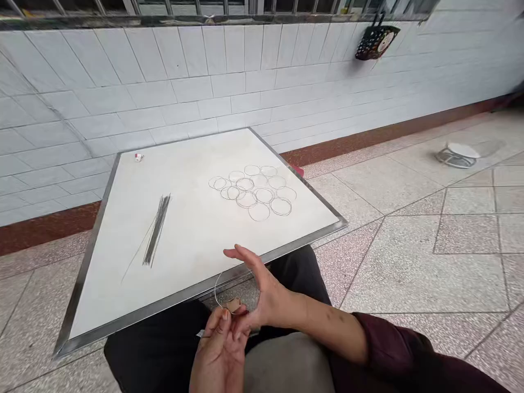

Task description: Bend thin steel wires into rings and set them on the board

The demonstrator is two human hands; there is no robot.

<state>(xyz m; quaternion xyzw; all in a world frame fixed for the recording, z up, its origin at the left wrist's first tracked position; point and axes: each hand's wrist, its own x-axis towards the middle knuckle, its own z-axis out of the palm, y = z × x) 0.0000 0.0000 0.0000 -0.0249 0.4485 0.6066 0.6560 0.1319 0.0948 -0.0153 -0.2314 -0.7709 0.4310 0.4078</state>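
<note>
white-tiled wall (184,87) behind pale table (196,234); dark strands (156,232) bundled at left, thin rings (254,191) clustered at right. left hand (221,344) pinching curved wire (215,289), right hand (264,297) spread beside it.

A thin, pale wire (215,289), bent into a rounded curve, arched from the left hand's (219,346) pinched fingertips toward the right hand (262,299), partly hidden there. A small, flat tan piece (233,305) sat beside its lower end.

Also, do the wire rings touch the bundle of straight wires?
No, the rings lie well to the right of the bundle on the white tabletop.
</note>
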